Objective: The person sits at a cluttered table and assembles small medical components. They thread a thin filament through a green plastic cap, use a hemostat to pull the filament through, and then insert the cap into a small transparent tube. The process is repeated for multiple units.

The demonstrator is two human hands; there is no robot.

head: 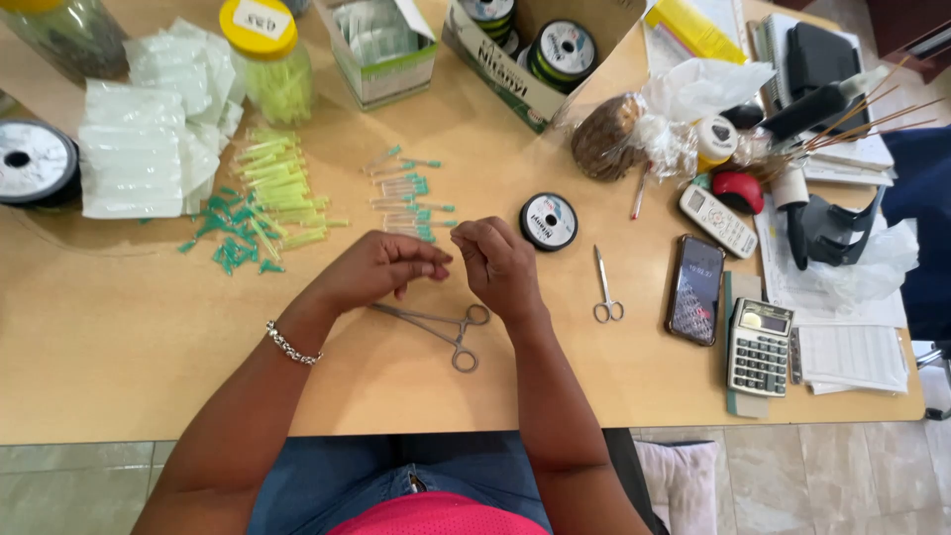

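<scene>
Steel forceps [441, 328], slim, scissor-handled with two ring grips, lie flat on the tan laminate table [119, 327] directly beneath both hands. Left hand [381, 267] and right hand [500, 263] meet fingertip to fingertip above it, fingers pinched together; whatever sits between them is too small to tell. A silver chain bracelet [292, 345] circles the left wrist. Just beyond the hands: a row of clear needles with teal hubs [406, 193], and a black thread spool [548, 220] with a glossy round label. Small steel scissors [605, 287] lie right of the right hand. Pale green plastic caps [277, 183] are heaped farther left.
</scene>
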